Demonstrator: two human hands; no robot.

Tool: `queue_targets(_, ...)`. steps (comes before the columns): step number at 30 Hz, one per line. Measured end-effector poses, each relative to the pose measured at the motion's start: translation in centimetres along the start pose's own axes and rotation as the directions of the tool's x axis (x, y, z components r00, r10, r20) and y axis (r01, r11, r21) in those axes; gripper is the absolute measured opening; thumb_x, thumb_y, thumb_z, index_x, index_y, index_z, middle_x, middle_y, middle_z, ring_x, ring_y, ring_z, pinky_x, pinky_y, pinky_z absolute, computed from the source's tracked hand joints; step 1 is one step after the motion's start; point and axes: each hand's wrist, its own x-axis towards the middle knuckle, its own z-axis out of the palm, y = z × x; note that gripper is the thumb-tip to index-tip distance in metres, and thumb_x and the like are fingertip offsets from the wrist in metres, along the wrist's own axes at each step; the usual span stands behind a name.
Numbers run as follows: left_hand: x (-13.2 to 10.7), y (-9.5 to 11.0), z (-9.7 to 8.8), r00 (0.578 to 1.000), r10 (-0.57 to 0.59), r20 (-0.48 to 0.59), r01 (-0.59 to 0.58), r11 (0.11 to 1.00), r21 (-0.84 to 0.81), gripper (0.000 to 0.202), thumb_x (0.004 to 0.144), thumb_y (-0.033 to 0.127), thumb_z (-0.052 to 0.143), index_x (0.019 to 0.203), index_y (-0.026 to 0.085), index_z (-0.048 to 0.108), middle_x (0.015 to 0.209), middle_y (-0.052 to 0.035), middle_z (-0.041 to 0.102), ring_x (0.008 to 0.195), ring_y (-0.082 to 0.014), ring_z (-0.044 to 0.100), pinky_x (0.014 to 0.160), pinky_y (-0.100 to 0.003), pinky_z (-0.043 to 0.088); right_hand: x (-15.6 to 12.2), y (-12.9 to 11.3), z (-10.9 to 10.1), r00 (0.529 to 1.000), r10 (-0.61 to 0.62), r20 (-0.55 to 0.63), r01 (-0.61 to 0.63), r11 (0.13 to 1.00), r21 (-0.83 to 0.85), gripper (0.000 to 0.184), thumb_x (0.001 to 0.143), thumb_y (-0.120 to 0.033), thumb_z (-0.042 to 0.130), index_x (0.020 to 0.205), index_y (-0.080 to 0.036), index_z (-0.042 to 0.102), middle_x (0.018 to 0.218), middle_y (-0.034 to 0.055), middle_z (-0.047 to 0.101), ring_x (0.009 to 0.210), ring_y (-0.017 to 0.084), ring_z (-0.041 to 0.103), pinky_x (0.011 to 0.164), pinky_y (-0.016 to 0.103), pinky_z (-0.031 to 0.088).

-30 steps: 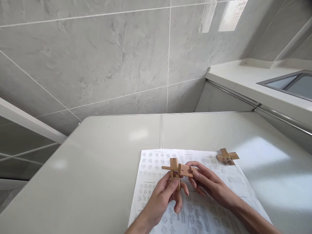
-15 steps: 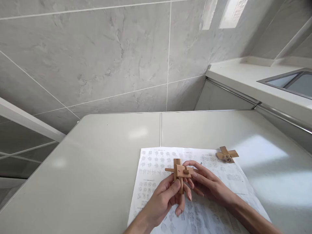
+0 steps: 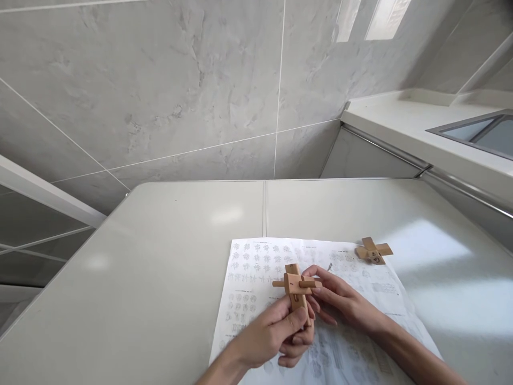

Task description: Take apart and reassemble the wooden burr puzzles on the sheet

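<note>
Interlocked wooden pieces [image 3: 293, 283], lower centre of frame
Left hand [image 3: 276, 329] closed round lower bar [image 3: 297, 301]; right hand [image 3: 342, 299] pinching right end [image 3: 310, 284]

Crosswise tan wooden pieces [image 3: 292, 284], slightly tilted

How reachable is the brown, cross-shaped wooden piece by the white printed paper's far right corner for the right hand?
Likely yes: nothing stands between the right hand and the cross-shaped piece. That hand pinches brown interlocked wooden bars, but the left hand grips those, so the right could probably let go.
</note>
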Motion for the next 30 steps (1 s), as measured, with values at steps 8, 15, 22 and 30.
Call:
queue_targets(8,0.3,-0.4,0.2,0.999,0.027,0.045,-0.029,0.999,0.030,0.042,0.108,0.063,0.061,0.102,0.023,0.048,0.069,0.0101,0.039,0.045,-0.0050,0.022,0.044,-0.021,0.033,0.1,-0.2,-0.1,0.997,0.047,0.065,-0.050,0.998,0.031,0.029,0.111,-0.051,0.064,0.113,-0.022,0.063,0.078,-0.0041,0.063,0.049,0.007,0.041,0.051,0.024,0.030)
queue_targets(15,0.4,-0.4,0.0,0.994,0.032,0.104,-0.032,0.999,-0.004,0.039,0.109,0.060,0.062,0.106,0.023,0.048,0.069,0.0109,0.037,0.045,-0.0043,0.026,0.045,-0.020,0.029,0.0,0.5,-0.4,0.995,0.046,0.083,-0.051,0.997,0.055,0.026,0.113,-0.047,0.063,0.112,-0.021,0.064,0.079,-0.0026,0.065,0.050,0.006,0.042,0.050,0.024,0.031)
queue_targets(22,0.0,-0.1,0.1,0.990,0.002,0.139,0.003,0.999,-0.041,0.039,0.108,0.059,0.064,0.105,0.022,0.052,0.065,0.0122,0.032,0.043,-0.0052,0.020,0.039,-0.018,0.031,-0.3,-0.4,-0.3,0.991,0.057,0.119,-0.061,0.998,0.024,0.029,0.110,-0.050,0.067,0.107,-0.021,0.066,0.079,-0.0027,0.058,0.056,0.009,0.040,0.050,0.024,0.027)
queue_targets(30,0.3,-0.3,-0.3,0.996,0.035,0.077,-0.033,0.999,-0.022,0.047,0.106,0.066,0.063,0.100,0.020,0.058,0.056,0.0125,0.039,0.032,-0.0055,0.032,0.033,-0.021,0.027,-0.6,-0.5,-0.8,0.984,0.100,0.150,-0.097,0.995,-0.024,0.034,0.109,-0.055,0.066,0.106,-0.021,0.066,0.076,-0.0029,0.055,0.058,0.010,0.033,0.052,0.026,0.023)
